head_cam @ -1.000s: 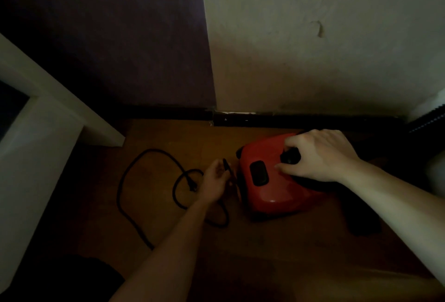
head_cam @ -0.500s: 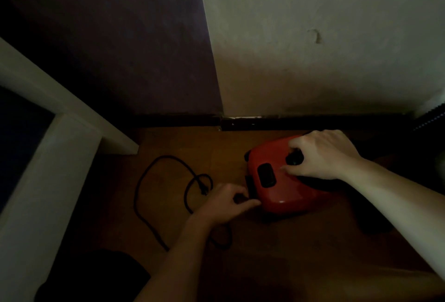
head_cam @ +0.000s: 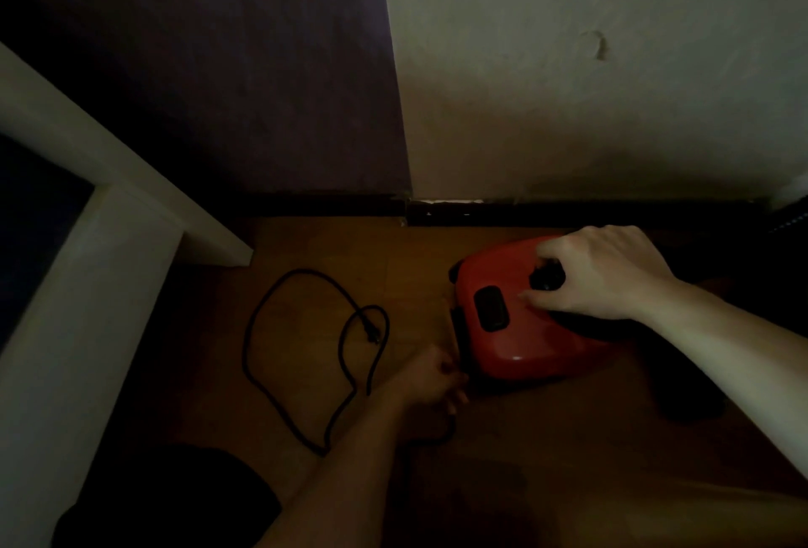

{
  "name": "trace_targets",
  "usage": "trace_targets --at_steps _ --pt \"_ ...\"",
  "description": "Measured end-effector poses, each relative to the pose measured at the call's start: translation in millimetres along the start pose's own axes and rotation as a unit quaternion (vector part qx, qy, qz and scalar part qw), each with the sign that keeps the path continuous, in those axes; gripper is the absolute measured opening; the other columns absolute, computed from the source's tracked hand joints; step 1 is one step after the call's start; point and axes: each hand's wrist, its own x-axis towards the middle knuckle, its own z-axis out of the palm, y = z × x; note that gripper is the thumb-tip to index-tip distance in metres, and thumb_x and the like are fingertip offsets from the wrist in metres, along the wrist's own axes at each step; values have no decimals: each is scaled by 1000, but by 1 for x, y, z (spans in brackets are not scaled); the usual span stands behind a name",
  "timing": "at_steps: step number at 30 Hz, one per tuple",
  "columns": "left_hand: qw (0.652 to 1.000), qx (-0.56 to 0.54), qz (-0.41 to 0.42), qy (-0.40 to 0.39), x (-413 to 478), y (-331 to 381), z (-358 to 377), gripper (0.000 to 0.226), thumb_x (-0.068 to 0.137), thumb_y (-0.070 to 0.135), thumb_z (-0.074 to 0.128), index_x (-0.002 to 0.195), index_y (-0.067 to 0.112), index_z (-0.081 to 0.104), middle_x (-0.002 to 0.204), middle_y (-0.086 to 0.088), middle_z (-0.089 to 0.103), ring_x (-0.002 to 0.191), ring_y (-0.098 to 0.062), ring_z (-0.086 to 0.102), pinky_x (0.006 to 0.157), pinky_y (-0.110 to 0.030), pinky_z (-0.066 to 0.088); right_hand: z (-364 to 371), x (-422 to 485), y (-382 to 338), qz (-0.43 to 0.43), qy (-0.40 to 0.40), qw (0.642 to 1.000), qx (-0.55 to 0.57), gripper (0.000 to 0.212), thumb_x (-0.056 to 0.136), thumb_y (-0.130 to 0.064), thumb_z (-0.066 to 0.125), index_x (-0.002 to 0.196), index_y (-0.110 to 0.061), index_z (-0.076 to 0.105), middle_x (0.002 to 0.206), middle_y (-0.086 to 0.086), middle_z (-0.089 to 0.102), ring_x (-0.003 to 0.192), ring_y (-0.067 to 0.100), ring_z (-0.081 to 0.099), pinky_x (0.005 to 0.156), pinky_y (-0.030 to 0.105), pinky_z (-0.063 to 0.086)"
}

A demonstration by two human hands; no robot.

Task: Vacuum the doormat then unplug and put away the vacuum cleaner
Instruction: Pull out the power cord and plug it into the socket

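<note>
- vacuum cleaner [head_cam: 538,350]: red plastic shell, smooth and glossy, a small bright glint near its lower edge; the oval button [head_cam: 492,308] set into it is black and duller;
- cord [head_cam: 245,353]: black, smooth, rubbery-looking sheath, matt;
- floor [head_cam: 415,267]: brown, wood-look, smooth with a faint sheen;
- pale wall [head_cam: 612,132]: matt paint or plaster, mostly even, one raised rough blemish;
- dark wall [head_cam: 218,66]: purplish, flat matt;
- skirting [head_cam: 568,211]: black; finish too dim to tell;
- white frame [head_cam: 87,276]: smooth, painted-looking, soft satin
</note>
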Motion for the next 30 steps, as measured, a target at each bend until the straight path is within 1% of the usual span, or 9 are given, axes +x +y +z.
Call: trace_targets --at_steps 2,5,9,15,18,20,23,26,30 --pt "999 -35 -26 19 15 -15 4 27 105 13 45 118 -6 58 113 -24 70 53 -4 63 55 -19 52 1 0 0 4 0 1000 -8 54 81 -85 49 110 -42 65 81 -16 57 91 15 67 67 30 36" --pt "993 -59 -50 90 43 -34 -2 30 106 16 42 129 1 53 110 -16 69 65 -11 65 63 -28 56 1 0 0 9 -12 1000 -13 53 82 -84 49 108 -41 64 69 -19 44 77 13 56 67 29 36" --pt "988 -43 20 150 57 -24 -20 29 105 16 41 128 2 54 114 -11 64 84 -14 61 70 -28 53 1 -1 -1 17 -17 1000 -15 51 82 -82 50 106 -40 64 64 -19 36 71 11 45 65 29 34" --pt "983 -22 98 153 62 -24 -31 28 102 3 44 128 3 55 120 -9 61 110 -25 60 99 -40 49 1 -1 -1 14 -5 1000 -8 53 80 -84 50 102 -39 65 78 -13 60 85 18 66 67 32 42" --pt "982 -63 102 146 62 -15 -45 31 104 5 40 133 7 51 117 -7 61 90 -19 63 75 -25 53 0 -1 -1 9 -6 1000 -7 51 82 -83 50 105 -41 64 74 -16 52 87 15 67 66 31 37" --pt "975 -82 132 161 60 -4 -60 29 103 -2 38 118 15 56 106 -3 62 81 -17 60 65 -20 50 1 -1 0 7 -3 1000 -8 51 82 -83 50 106 -41 65 73 -17 50 82 14 65 65 30 36" --pt "973 -60 178 134 38 11 -76 38 97 -8 42 99 27 57 100 2 62 86 -17 61 73 -28 50 1 -1 -1 9 -5 1000 -11 51 82 -83 50 103 -39 65 72 -16 52 71 12 53 63 30 36" --pt "977 23 195 81 2 19 -85 15 95 13 57 102 26 58 104 5 63 96 -9 61 86 -28 50 -4 -2 -3 11 -17 1000 -14 52 82 -83 49 105 -40 65 75 -15 53 78 14 61 64 30 36" --pt "974 63 202 85 -37 22 -77 9 98 37 57 91 32 60 89 10 62 82 -4 61 74 -28 49 -7 -3 -4 6 -19 1000 -23 56 83 -83 48 115 -41 65 89 -10 65 91 17 67 65 30 38"
